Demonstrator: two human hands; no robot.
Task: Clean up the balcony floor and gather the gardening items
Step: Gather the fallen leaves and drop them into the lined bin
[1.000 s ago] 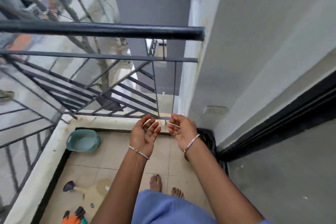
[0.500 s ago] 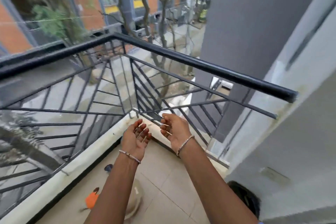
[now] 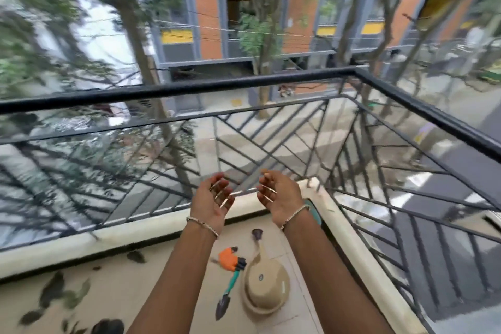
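While the left hand (image 3: 212, 202) and the right hand (image 3: 279, 198) are raised empty with relaxed fingers before the railing (image 3: 189, 89), the watering can (image 3: 267, 286) and the trowel (image 3: 227, 295) lie at six o'clock from them, dark leaves (image 3: 54, 290) at eight o'clock.

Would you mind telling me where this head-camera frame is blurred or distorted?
Head view: even daylight; motion blur smears the trees and the leaves on the floor; the left hand, right hand and trowel are fairly sharp; the wide lens bows the railing.
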